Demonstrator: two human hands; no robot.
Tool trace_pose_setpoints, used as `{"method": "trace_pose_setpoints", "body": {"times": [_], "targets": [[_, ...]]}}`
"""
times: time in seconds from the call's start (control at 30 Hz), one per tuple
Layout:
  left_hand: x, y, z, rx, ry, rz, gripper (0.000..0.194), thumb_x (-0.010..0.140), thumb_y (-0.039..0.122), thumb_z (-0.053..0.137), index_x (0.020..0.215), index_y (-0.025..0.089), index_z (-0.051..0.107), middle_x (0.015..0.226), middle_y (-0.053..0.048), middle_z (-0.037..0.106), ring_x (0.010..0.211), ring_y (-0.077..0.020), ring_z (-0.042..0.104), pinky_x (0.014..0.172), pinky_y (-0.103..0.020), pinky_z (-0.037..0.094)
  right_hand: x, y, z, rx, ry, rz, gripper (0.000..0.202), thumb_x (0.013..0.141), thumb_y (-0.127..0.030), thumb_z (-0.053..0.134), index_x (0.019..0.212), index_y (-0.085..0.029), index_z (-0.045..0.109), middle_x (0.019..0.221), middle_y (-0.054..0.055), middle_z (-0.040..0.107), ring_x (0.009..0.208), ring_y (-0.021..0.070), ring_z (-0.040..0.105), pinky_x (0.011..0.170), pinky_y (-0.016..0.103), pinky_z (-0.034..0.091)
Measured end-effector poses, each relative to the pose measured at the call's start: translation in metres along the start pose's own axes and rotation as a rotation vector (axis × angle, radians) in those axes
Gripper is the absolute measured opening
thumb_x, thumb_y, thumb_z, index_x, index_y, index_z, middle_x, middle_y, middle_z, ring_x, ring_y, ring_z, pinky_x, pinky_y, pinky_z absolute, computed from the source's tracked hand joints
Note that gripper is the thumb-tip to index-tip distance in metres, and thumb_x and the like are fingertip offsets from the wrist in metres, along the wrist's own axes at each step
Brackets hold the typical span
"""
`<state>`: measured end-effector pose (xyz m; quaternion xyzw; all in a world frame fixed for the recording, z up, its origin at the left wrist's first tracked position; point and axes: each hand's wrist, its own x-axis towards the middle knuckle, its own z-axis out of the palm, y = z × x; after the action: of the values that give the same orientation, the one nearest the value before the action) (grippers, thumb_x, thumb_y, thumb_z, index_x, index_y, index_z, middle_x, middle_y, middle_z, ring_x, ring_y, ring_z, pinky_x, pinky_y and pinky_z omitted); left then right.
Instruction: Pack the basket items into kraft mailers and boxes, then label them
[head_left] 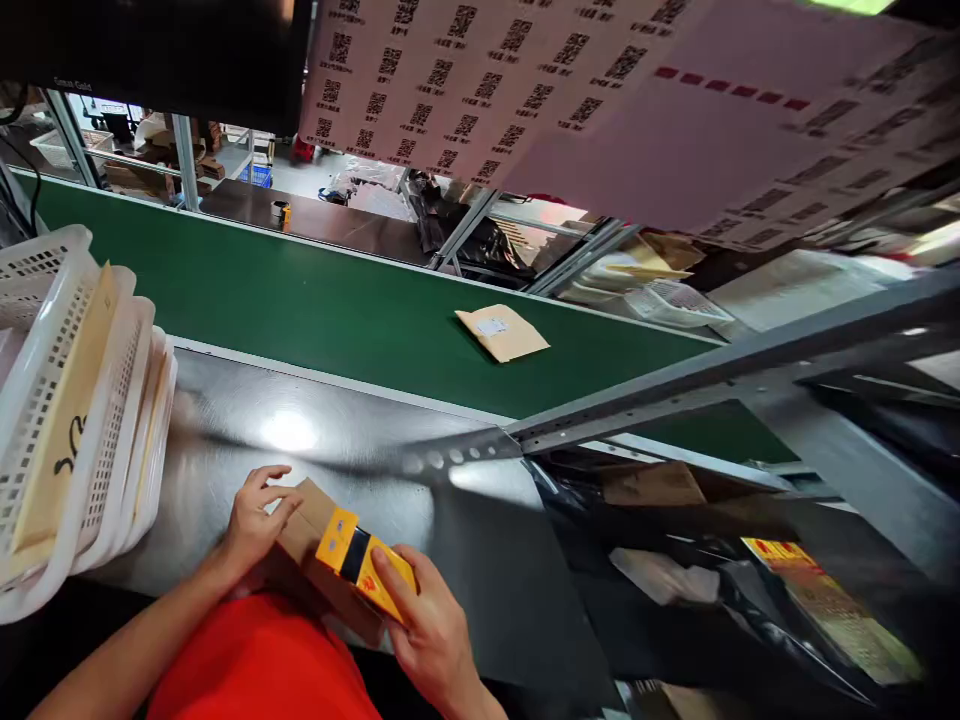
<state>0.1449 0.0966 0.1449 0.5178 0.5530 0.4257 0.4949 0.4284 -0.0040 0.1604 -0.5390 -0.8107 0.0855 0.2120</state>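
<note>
View: head cam, looking down past a red shirt (255,660) at a metal table (487,570).
Yellow box: in front of the person, overlapping the brown cardboard box (307,545) near the table's front edge. Can't tell if it's resting on the cardboard or just held over it.
Right hand (431,615): gripping the yellow box at its near end, thumb across the top face, fingers round the far side. Looks like a one-hand hold that leaves the other end free, dark band (355,555) uncovered.
Left hand (259,512): loosely open, fingers curled at the cardboard's left corner. My guess is it's there to steady the thing; can't tell if it's really pinching or just touching.
Cardboard box: tilted, right up by the person's body, probably because both hands reach it easily there.
White baskets (146,500): nested off to the left with brown envelopes (64,455) in between, I'd say to save room.
Green belt (300,300): runs along the far side of the table, a paper mailer (504,333) lying flat on it, label up, likely so it can be read.
Code sheet (480,100): hangs overhead, presumably within easy scanning reach.
</note>
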Motion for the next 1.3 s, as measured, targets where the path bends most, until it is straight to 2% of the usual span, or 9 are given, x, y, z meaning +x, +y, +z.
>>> {"method": "trace_pose_setpoints", "body": {"times": [0.03, 0.1, 0.23, 0.4, 0.63, 0.97, 1.1, 1.2, 1.3], "targets": [[-0.009, 0.004, 0.004, -0.079, 0.054, -0.100, 0.045, 0.082, 0.064, 0.072, 0.081, 0.020, 0.083, 0.108, -0.015, 0.079, 0.101, -0.0305, 0.071, 0.095, -0.046, 0.058, -0.003, 0.002, 0.000, 0.006, 0.006, -0.007, 0.070, 0.084, -0.010, 0.051, 0.150, -0.033, 0.058, 0.135, 0.011, 0.061, 0.115, 0.0291, 0.066, 0.092, 0.040, 0.059], [-0.024, 0.012, 0.015, -0.304, -0.019, -0.369, 0.061, 0.079, 0.077, 0.067, 0.083, 0.017, 0.078, 0.084, -0.011, 0.076, 0.074, -0.0235, 0.070, 0.069, -0.038, 0.059, -0.006, 0.004, -0.001, 0.005, 0.011, -0.013, 0.070, 0.084, -0.009, 0.050, 0.150, -0.033, 0.058, 0.135, 0.011, 0.061, 0.116, 0.0294, 0.066, 0.092, 0.041, 0.059], [-0.037, 0.021, 0.039, -0.632, -0.272, -0.658, 0.064, 0.066, 0.077, 0.080, 0.085, 0.016, 0.074, 0.075, -0.004, 0.071, 0.064, -0.0164, 0.064, 0.058, -0.028, 0.052, 0.001, -0.001, -0.010, 0.010, -0.061, -0.018, 0.074, 0.085, -0.014, 0.053, 0.155, -0.035, 0.051, 0.138, 0.012, 0.060, 0.118, 0.0311, 0.066, 0.093, 0.044, 0.060], [-0.019, 0.017, 0.042, -0.402, -0.145, -0.535, 0.056, 0.063, 0.070, 0.081, 0.054, 0.019, 0.060, 0.051, 0.003, 0.054, 0.051, -0.0111, 0.047, 0.051, -0.026, 0.035, 0.033, -0.013, -0.039, 0.109, -0.293, -0.074, 0.066, 0.095, -0.024, 0.055, 0.158, -0.037, 0.046, 0.136, 0.014, 0.059, 0.109, 0.0265, 0.070, 0.090, 0.038, 0.061], [0.034, 0.002, -0.017, -0.044, 0.059, -0.385, 0.042, 0.072, 0.057, 0.070, 0.061, 0.017, 0.069, 0.057, -0.004, 0.068, 0.047, -0.0137, 0.055, 0.048, -0.026, 0.036, 0.049, -0.024, -0.073, 0.002, -0.615, 0.117, 0.063, 0.095, -0.032, 0.061, 0.156, -0.037, 0.050, 0.108, 0.011, 0.066, 0.088, 0.0259, 0.070, 0.081, 0.037, 0.057], [0.031, -0.010, -0.051, 0.116, 0.203, -0.239, 0.050, 0.078, 0.065, 0.066, 0.064, 0.018, 0.070, 0.058, -0.004, 0.069, 0.048, -0.0142, 0.054, 0.051, -0.027, 0.039, 0.074, -0.040, -0.065, -0.099, -0.699, 0.028, 0.053, 0.095, -0.033, 0.055, 0.148, -0.031, 0.058, 0.106, 0.014, 0.068, 0.083, 0.0268, 0.068, 0.073, 0.033, 0.048], [0.032, -0.034, -0.043, 0.105, 0.198, -0.284, 0.057, 0.073, 0.073, 0.068, 0.070, 0.016, 0.070, 0.059, -0.004, 0.067, 0.049, -0.0144, 0.054, 0.052, -0.027, 0.040, 0.081, -0.044, -0.064, -0.113, -0.701, 0.004, 0.056, 0.093, -0.033, 0.057, 0.149, -0.028, 0.058, 0.106, 0.015, 0.069, 0.080, 0.0273, 0.068, 0.070, 0.033, 0.046], [0.023, -0.067, -0.020, 0.072, 0.083, -0.362, 0.062, 0.069, 0.079, 0.067, 0.068, 0.017, 0.068, 0.061, -0.005, 0.067, 0.056, -0.0172, 0.058, 0.054, -0.027, 0.042, 0.083, -0.048, -0.061, -0.131, -0.694, -0.001, 0.054, 0.092, -0.032, 0.058, 0.146, -0.029, 0.060, 0.106, 0.016, 0.070, 0.081, 0.0276, 0.069, 0.069, 0.033, 0.046], [0.010, -0.089, -0.004, 0.244, -0.026, -0.353, 0.055, 0.076, 0.071, 0.064, 0.076, 0.016, 0.071, 0.077, -0.010, 0.074, 0.077, -0.0240, 0.068, 0.067, -0.030, 0.049, 0.082, -0.050, -0.060, -0.133, -0.673, -0.006, 0.052, 0.091, -0.032, 0.059, 0.143, -0.029, 0.063, 0.105, 0.015, 0.071, 0.079, 0.0270, 0.069, 0.068, 0.032, 0.046]]}}
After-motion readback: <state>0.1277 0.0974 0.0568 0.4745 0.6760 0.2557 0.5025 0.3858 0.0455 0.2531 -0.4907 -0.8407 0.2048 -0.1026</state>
